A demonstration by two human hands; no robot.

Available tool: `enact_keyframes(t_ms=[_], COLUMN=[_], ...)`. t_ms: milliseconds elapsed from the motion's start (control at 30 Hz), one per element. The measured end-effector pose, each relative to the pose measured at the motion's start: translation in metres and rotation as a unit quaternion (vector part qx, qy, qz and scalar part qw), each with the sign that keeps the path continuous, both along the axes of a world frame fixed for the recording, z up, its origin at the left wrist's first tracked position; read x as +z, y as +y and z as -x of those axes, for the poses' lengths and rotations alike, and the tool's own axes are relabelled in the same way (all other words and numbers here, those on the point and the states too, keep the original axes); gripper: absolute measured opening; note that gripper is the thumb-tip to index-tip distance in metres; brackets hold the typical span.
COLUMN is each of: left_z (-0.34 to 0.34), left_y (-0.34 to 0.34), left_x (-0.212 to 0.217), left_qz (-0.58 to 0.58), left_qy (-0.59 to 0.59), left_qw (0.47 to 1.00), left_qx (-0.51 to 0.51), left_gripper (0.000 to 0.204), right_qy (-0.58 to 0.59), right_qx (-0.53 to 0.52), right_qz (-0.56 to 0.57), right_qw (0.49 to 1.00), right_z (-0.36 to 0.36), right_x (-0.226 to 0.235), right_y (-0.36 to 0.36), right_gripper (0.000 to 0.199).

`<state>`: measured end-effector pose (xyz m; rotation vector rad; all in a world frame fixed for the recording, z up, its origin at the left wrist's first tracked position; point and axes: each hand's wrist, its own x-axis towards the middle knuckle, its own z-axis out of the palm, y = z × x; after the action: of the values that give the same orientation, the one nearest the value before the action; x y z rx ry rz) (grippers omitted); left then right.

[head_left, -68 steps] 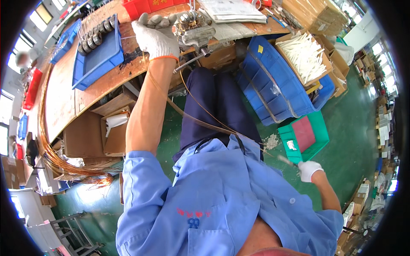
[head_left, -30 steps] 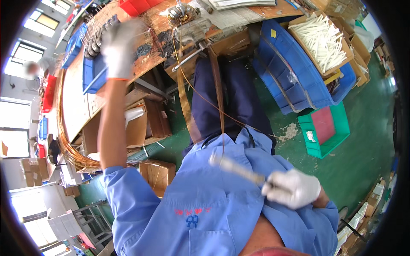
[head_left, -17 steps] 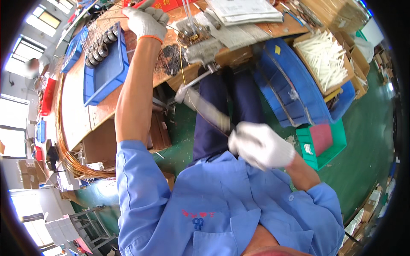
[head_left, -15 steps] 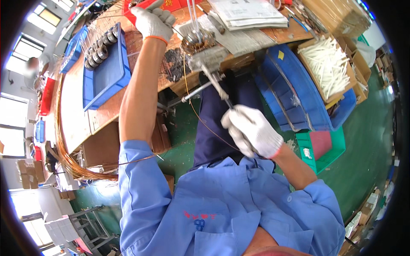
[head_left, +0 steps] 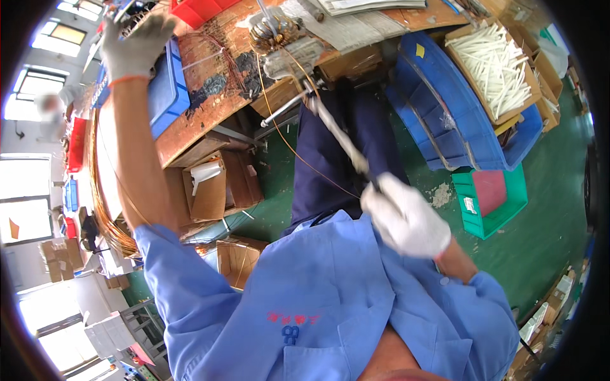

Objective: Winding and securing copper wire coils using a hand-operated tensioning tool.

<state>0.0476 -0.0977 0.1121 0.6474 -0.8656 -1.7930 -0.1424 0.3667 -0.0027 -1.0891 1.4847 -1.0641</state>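
Observation:
My right hand, in a white knit glove, is closed around the dark end of a long rod tool with a pale, wrapped-looking shaft. That rod slants up toward a copper-wound ring coil, which sits on a grey block-like fixture at the bench edge. A thin copper wire loops from the coil down to my lap near the right hand. My left hand, also gloved, is raised over the blue tray at the far left, thumb and fingers apart; nothing shows in it.
A red bin and loose wires lie on the wooden bench. Copper wire bundles hang at left. On the right are a blue crate, a box of white sticks and a green bin.
My left hand has gone left, from beside the red bin to over the blue tray. My right hand has drawn the rod nearer to me and rightward. The view has shifted slightly.

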Motion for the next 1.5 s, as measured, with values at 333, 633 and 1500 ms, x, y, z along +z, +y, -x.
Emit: enact_keyframes(t_ms=[333, 633, 1500], left_z=[0.072, 0.123, 0.108], left_y=[0.179, 0.013, 0.077], left_x=[-0.092, -0.064, -0.021], left_qz=[0.483, 0.054, 0.234], left_qy=[-0.210, -0.005, -0.045], left_qw=[0.827, 0.998, 0.970], left_qx=[0.197, 0.021, -0.053], left_gripper=[0.053, 0.078, 0.054], right_qy=[0.081, -0.336, -0.094], right_qx=[0.394, -0.033, 0.130], right_qz=[0.098, -0.059, 0.257], right_qw=[0.910, 0.940, 0.953], right_z=[-0.012, -0.018, -0.017], right_x=[0.046, 0.005, -0.009], right_y=[0.084, -0.104, 0.008], right_gripper=[0.020, 0.031, 0.024])
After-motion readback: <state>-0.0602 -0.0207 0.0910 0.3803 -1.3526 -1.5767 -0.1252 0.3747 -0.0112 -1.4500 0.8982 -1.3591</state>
